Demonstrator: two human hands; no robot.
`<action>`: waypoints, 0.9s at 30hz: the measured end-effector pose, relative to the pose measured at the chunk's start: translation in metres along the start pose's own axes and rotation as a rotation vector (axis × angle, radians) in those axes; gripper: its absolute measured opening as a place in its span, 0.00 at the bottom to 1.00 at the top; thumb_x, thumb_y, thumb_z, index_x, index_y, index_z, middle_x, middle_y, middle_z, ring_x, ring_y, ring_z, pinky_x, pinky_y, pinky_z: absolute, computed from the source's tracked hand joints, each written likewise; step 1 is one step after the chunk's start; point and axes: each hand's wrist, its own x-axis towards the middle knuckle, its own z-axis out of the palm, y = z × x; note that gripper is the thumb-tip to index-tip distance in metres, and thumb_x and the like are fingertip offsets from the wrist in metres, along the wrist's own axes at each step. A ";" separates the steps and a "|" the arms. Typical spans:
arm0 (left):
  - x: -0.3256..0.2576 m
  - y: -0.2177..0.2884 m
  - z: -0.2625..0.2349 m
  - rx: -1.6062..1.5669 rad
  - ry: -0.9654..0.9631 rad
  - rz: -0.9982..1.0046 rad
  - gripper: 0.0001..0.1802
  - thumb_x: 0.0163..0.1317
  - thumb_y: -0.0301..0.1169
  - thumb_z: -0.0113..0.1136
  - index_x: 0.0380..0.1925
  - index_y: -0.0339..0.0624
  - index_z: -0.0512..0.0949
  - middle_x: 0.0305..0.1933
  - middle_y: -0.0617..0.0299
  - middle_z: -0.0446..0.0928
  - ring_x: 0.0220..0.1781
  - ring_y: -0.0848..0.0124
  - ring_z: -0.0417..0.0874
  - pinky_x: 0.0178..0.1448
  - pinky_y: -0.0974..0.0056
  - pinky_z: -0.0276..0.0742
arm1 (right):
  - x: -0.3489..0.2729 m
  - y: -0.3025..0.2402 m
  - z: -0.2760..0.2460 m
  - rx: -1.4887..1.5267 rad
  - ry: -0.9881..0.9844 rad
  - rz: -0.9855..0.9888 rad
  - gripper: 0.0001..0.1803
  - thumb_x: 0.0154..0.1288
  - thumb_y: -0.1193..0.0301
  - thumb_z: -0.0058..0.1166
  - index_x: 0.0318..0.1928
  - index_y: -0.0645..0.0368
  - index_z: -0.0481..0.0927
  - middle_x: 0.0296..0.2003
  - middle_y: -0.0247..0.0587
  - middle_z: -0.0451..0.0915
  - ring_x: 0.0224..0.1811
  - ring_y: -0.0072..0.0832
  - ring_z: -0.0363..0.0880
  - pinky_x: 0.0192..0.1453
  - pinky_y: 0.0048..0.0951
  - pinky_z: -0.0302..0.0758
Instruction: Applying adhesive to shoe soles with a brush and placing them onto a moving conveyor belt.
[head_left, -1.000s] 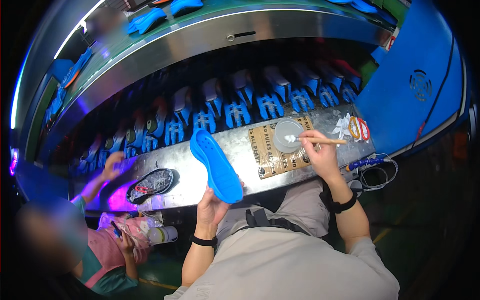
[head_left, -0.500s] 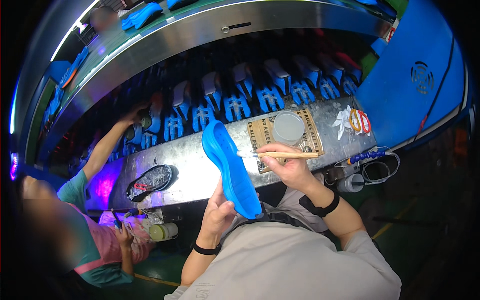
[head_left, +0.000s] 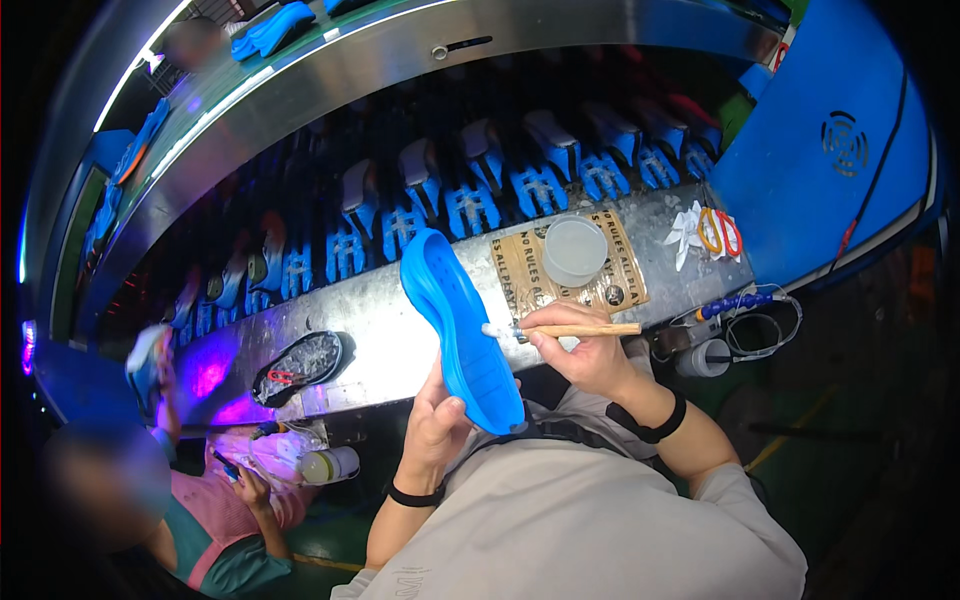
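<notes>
A blue shoe sole [head_left: 462, 325], its hollow inner side up, slants in front of me with the toe end pointing away. My left hand [head_left: 435, 432] is closed around its near end, with the thumb against the side wall. In my right hand [head_left: 588, 362] I pinch a brush [head_left: 590, 330] by its wooden handle, nearly level. The pale bristle tip meets the inside of the sole near its right wall, about midway along. Part of my left fingers is hidden under the sole.
Behind the sole runs a metal ledge [head_left: 390, 300] with printed cardboard [head_left: 520, 265], a translucent tub [head_left: 575, 250], scissors-like loops [head_left: 722, 235] and a black tray [head_left: 305, 365]. Shoes on blue clamps [head_left: 470, 205] line the back. At left, a co-worker holds a shoe [head_left: 148, 365].
My right hand and the brush have shifted nearer to me along the sole's inside. The co-worker's arm has drawn back from the clamp row, and a shoe is now in that hand.
</notes>
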 end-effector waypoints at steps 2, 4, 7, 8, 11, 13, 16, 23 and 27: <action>0.002 0.001 -0.003 0.004 0.003 0.011 0.55 0.58 0.47 0.70 0.76 0.36 0.49 0.65 0.47 0.71 0.61 0.50 0.80 0.65 0.45 0.79 | -0.003 -0.003 0.001 0.044 -0.011 0.054 0.06 0.64 0.75 0.59 0.40 0.63 0.84 0.35 0.44 0.85 0.36 0.36 0.84 0.42 0.33 0.79; 0.003 0.004 -0.007 0.026 -0.015 0.035 0.55 0.57 0.49 0.70 0.76 0.35 0.50 0.65 0.47 0.71 0.61 0.51 0.80 0.64 0.46 0.80 | -0.006 -0.006 0.004 0.049 -0.009 0.044 0.07 0.62 0.77 0.59 0.40 0.63 0.84 0.34 0.43 0.85 0.35 0.32 0.83 0.41 0.31 0.78; 0.001 0.006 -0.013 0.041 0.002 0.049 0.56 0.57 0.49 0.71 0.75 0.35 0.50 0.65 0.47 0.71 0.62 0.54 0.80 0.64 0.48 0.80 | -0.009 -0.011 0.002 0.055 -0.038 0.068 0.06 0.62 0.77 0.59 0.39 0.63 0.84 0.32 0.43 0.85 0.33 0.31 0.83 0.39 0.30 0.77; 0.001 0.006 -0.014 0.041 0.018 0.044 0.56 0.57 0.49 0.71 0.75 0.35 0.50 0.65 0.47 0.71 0.62 0.54 0.80 0.64 0.48 0.80 | -0.010 -0.013 0.001 0.047 -0.073 0.114 0.05 0.62 0.76 0.59 0.39 0.62 0.83 0.32 0.43 0.84 0.32 0.34 0.84 0.38 0.32 0.78; 0.001 0.005 -0.017 0.074 0.014 0.093 0.56 0.56 0.49 0.71 0.75 0.34 0.50 0.65 0.47 0.71 0.62 0.55 0.80 0.64 0.50 0.79 | -0.010 -0.018 0.003 0.078 -0.055 0.067 0.05 0.61 0.77 0.59 0.38 0.62 0.83 0.31 0.42 0.84 0.30 0.32 0.83 0.36 0.32 0.77; 0.001 0.004 -0.018 0.140 0.085 0.171 0.55 0.55 0.54 0.71 0.72 0.34 0.55 0.62 0.44 0.74 0.57 0.50 0.83 0.62 0.49 0.81 | -0.011 -0.021 0.004 0.084 -0.065 0.065 0.04 0.61 0.77 0.59 0.37 0.62 0.83 0.30 0.42 0.84 0.30 0.32 0.83 0.35 0.32 0.77; 0.002 0.005 -0.023 0.168 0.094 0.216 0.56 0.54 0.53 0.72 0.72 0.34 0.55 0.63 0.44 0.74 0.58 0.49 0.83 0.62 0.48 0.81 | -0.014 -0.026 0.003 0.085 -0.090 0.075 0.04 0.61 0.77 0.59 0.37 0.62 0.83 0.30 0.41 0.83 0.28 0.31 0.82 0.34 0.31 0.76; -0.001 0.011 -0.029 0.142 0.051 0.160 0.59 0.52 0.49 0.74 0.76 0.36 0.51 0.66 0.50 0.71 0.64 0.55 0.78 0.69 0.52 0.73 | -0.016 -0.032 0.001 0.116 -0.161 0.130 0.04 0.63 0.77 0.59 0.38 0.61 0.83 0.31 0.36 0.82 0.27 0.27 0.78 0.34 0.30 0.75; 0.000 0.015 -0.031 0.150 0.068 0.178 0.60 0.51 0.49 0.76 0.76 0.36 0.51 0.67 0.51 0.71 0.66 0.58 0.76 0.70 0.53 0.71 | -0.015 -0.032 0.002 0.136 -0.043 0.135 0.05 0.63 0.77 0.59 0.40 0.61 0.84 0.32 0.38 0.83 0.32 0.28 0.81 0.38 0.30 0.76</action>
